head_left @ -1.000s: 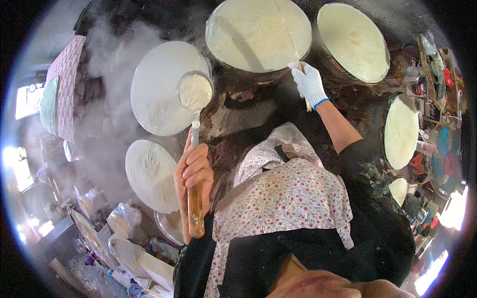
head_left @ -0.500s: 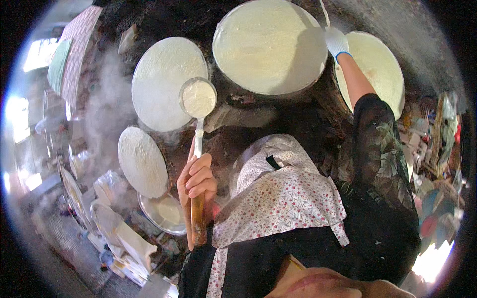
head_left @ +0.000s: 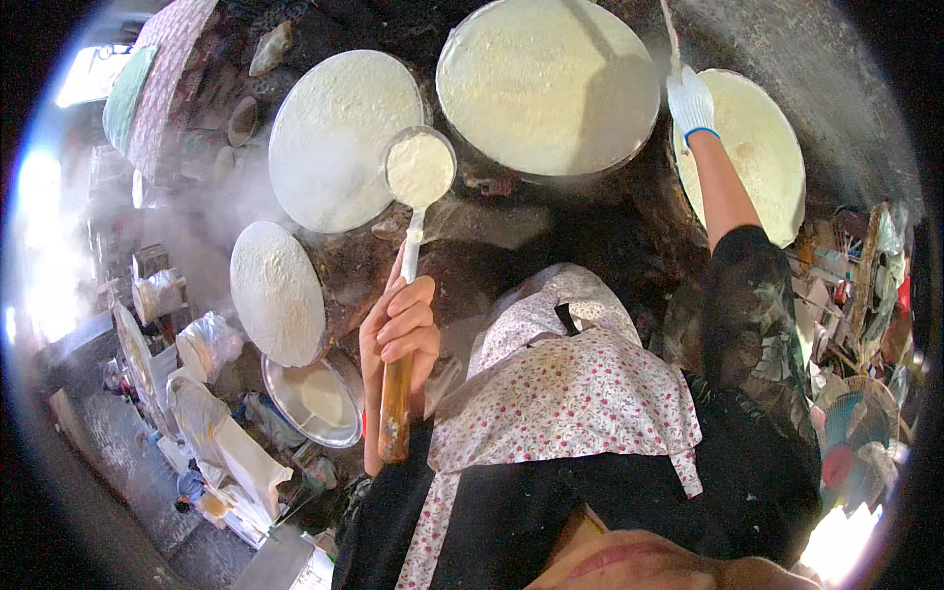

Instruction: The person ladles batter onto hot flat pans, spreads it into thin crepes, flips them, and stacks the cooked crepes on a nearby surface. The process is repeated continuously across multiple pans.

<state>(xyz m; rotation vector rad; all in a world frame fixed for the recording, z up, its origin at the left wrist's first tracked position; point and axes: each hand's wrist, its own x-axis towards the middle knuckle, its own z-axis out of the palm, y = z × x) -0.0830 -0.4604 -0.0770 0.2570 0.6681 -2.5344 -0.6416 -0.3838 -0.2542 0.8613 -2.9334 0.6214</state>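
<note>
My left hand (head_left: 403,329) is wrapped round the wooden handle of a ladle (head_left: 421,169). Creamy white batter fills its round bowl, held in front of the lower right edge of a batter-coated round griddle (head_left: 344,138). My right hand (head_left: 691,101), in a white glove with a blue cuff, reaches far forward between the large middle griddle (head_left: 546,88) and the right griddle (head_left: 757,147). It is closed on a thin pale stick (head_left: 673,34), whose far end runs out of view. Pale, flat layers cover both of those griddles.
A smaller pale-coated griddle (head_left: 278,295) lies at the left, with a metal basin (head_left: 313,401) of white batter below it. Steam drifts over the left side. A fan (head_left: 854,442) stands at the right, and bags and cloths crowd the lower left.
The view has shifted slightly, so the griddles sit higher and the basin shows more fully. My left hand still holds the filled ladle; my right keeps its grip on the stick.
</note>
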